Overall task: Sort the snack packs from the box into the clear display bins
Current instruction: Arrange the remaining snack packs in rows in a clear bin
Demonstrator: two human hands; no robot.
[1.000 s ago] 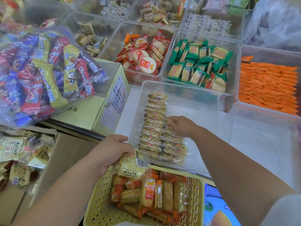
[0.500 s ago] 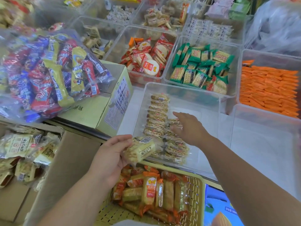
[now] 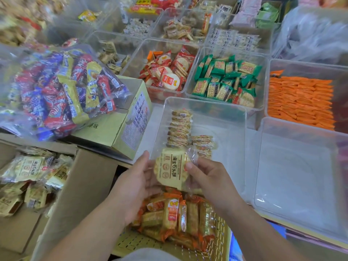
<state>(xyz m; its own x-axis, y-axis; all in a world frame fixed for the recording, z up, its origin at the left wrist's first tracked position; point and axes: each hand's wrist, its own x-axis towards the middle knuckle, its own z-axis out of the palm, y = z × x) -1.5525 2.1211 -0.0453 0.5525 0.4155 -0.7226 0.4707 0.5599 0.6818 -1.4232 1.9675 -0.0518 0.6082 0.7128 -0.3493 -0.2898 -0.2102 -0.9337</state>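
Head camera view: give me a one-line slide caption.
Left hand and right hand hold a yellow biscuit pack near a clear bin holding rows of similar packs.

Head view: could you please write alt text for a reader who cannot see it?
The left hand and right hand hold a yellow biscuit pack at a clear bin where matching packs sit in two rows. Nearer, a yellow basket holds orange-wrapped snacks.

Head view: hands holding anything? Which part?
Yes: one yellow biscuit pack, left hand holding its left edge, right hand pinching its right edge.
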